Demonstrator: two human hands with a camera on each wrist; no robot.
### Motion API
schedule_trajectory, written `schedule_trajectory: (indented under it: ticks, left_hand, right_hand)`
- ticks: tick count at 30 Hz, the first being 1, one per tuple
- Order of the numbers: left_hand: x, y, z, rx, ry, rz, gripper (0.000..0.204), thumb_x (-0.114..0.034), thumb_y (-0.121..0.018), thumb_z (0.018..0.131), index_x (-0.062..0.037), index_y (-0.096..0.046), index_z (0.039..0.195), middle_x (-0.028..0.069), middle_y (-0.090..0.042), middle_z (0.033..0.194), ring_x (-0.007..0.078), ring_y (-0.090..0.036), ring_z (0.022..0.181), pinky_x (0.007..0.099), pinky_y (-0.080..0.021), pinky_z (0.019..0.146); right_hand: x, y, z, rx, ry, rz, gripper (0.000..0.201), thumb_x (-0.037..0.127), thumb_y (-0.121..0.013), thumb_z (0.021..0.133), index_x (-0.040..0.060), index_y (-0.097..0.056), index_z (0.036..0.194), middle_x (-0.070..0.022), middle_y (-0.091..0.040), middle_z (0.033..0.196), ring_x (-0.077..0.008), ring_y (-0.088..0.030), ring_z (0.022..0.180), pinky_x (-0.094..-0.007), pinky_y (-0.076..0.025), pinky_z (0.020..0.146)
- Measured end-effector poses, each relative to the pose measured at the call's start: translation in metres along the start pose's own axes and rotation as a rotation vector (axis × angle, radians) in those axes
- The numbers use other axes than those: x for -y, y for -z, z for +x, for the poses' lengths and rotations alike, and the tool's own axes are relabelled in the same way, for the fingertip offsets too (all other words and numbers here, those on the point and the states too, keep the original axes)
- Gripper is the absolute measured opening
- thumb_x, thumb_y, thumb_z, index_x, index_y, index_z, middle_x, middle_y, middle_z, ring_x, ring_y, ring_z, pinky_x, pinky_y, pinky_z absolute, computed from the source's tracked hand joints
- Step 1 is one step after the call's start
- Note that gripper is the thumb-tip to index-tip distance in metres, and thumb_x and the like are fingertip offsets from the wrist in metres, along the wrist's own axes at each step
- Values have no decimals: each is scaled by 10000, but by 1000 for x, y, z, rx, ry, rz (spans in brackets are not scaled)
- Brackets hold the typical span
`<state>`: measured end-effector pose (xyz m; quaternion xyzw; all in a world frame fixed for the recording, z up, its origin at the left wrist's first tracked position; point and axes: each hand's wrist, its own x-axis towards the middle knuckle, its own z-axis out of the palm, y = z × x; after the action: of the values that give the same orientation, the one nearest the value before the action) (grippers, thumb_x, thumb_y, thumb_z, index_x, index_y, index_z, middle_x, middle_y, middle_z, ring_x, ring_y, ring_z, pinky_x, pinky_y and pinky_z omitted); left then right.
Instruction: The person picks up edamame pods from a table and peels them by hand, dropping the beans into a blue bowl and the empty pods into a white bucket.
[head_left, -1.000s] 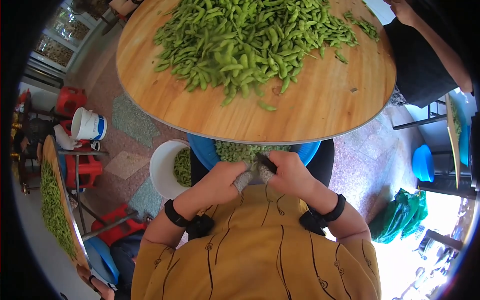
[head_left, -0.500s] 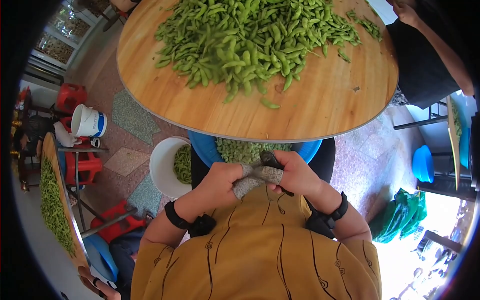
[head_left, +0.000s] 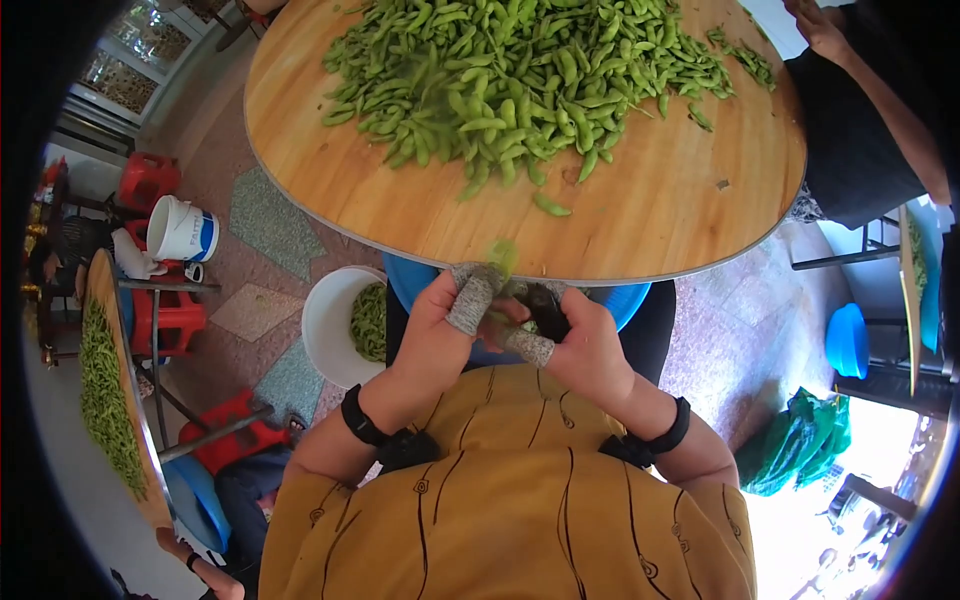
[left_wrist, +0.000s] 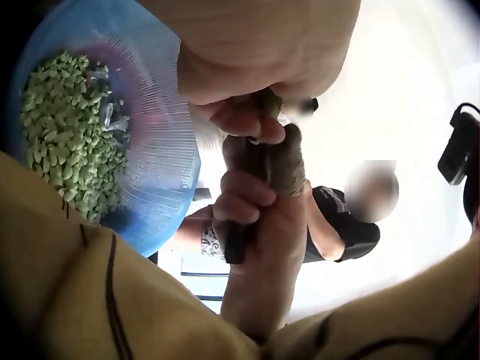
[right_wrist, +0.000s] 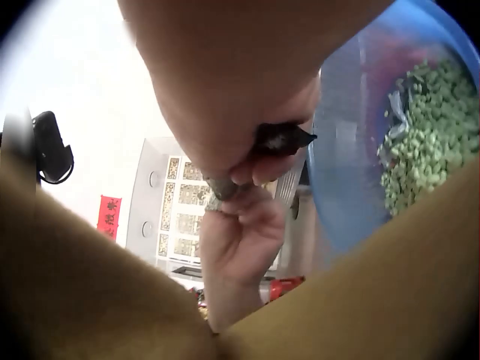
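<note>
My left hand [head_left: 432,335], a grey fabric wrap on its thumb, is raised to the table's near edge. A motion-blurred green edamame pod [head_left: 503,257] shows at its fingertips; in the left wrist view a greenish bit [left_wrist: 271,103] sits between the curled fingers. Close beside it, my right hand [head_left: 594,352], its thumb also wrapped, grips a small black-handled tool [left_wrist: 235,244]. The tool's dark pointed end [right_wrist: 283,140] sticks out of the fist in the right wrist view; I cannot tell its kind. Shelled beans [left_wrist: 67,142] lie in a blue basin [left_wrist: 161,176] below.
A heap of edamame pods [head_left: 520,85] covers much of the round wooden table [head_left: 400,225]. Left of my legs stands a white bucket [head_left: 325,325] with pods inside. Another person [head_left: 860,130] is at the right. Red stools [head_left: 172,325] and a second table [head_left: 135,370] are at the left.
Both hands have lifted from over the basin toward the table edge, the left one further. A green pod now shows at the left fingertips. The tool stays in the right hand.
</note>
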<state>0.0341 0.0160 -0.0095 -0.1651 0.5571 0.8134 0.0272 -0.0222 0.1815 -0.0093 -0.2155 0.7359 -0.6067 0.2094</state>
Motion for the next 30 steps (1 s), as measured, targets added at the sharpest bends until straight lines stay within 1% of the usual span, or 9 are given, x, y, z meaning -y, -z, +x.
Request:
schedule_trajectory:
  ticks: [3, 10, 13, 16, 18, 21, 24, 26, 30]
  left_hand:
    - [-5, -10, -7, 8, -144, 52, 243, -222, -469, 1011, -43, -554, 1153, 72, -680, 917, 108, -617, 679, 219, -472, 577]
    - [-2, 14, -17, 34, -255, 89, 230, -157, -500, 994, -5, -555, 1157, 68, -684, 935, 101, -608, 662, 212, -479, 578]
    - [-6, 48, -24, -97, -272, 102, 208, -142, -520, 984, 1, -579, 1124, 50, -674, 888, 91, -599, 641, 218, -479, 564]
    - [-4, 101, -40, -281, -244, 473, 191, -156, -601, 935, 2, -605, 1043, 73, -672, 843, 169, -622, 612, 278, -496, 549]
    - [-5, 126, -50, -380, -42, 1559, 213, -175, -670, 863, -8, -616, 984, 141, -662, 847, 296, -644, 682, 361, -514, 600]
    - [-4, 118, -59, -477, 28, 1880, 230, -180, -695, 814, -18, -618, 959, 192, -647, 885, 373, -633, 791, 406, -509, 666]
    - [-7, 87, -43, -344, -359, 1504, 215, -181, -682, 835, -27, -621, 973, 190, -633, 850, 350, -634, 807, 398, -502, 692]
    - [0, 57, -28, -77, -356, 904, 222, -207, -635, 890, -14, -614, 997, 122, -621, 781, 279, -623, 725, 370, -497, 656]
    - [-5, 23, -15, 274, 251, 4, 262, -269, -550, 963, -29, -607, 1052, 38, -568, 743, 144, -509, 602, 262, -405, 536]
  right_hand:
    - [19, 2, 6, 63, -307, 237, 261, 165, -751, 818, -12, -604, 943, -33, -656, 881, -51, -527, 725, -237, -454, 597]
    - [9, 2, 11, 151, -407, 288, 227, 113, -702, 862, -10, -615, 1032, -5, -653, 915, -54, -558, 786, -220, -470, 662]
    - [13, 3, 11, 115, -221, 342, 254, 96, -707, 849, 24, -609, 1072, 32, -629, 794, -22, -519, 564, -185, -406, 485]
    - [5, 10, 11, 102, -168, 227, 255, 86, -706, 850, 16, -600, 1072, 26, -639, 858, -30, -546, 655, -197, -451, 572]
    - [-5, 11, 11, 99, -99, 252, 255, 71, -707, 847, 10, -594, 1068, 21, -639, 921, -45, -562, 790, -213, -478, 694]
    - [-2, 12, 11, 136, -112, 206, 276, 56, -715, 838, 8, -592, 1080, 17, -636, 949, -57, -556, 883, -228, -481, 777]
    - [-2, 8, 9, 138, -48, 135, 224, 49, -715, 830, -14, -624, 1025, -13, -661, 918, -60, -555, 833, -234, -483, 755]
    - [2, 8, 9, 171, -22, 139, 220, 45, -712, 829, -13, -629, 1024, -24, -663, 911, -62, -555, 830, -238, -485, 753]
    - [7, 13, 5, 177, 48, 103, 229, 36, -700, 827, -7, -638, 1043, -45, -661, 885, -70, -558, 812, -248, -487, 735]
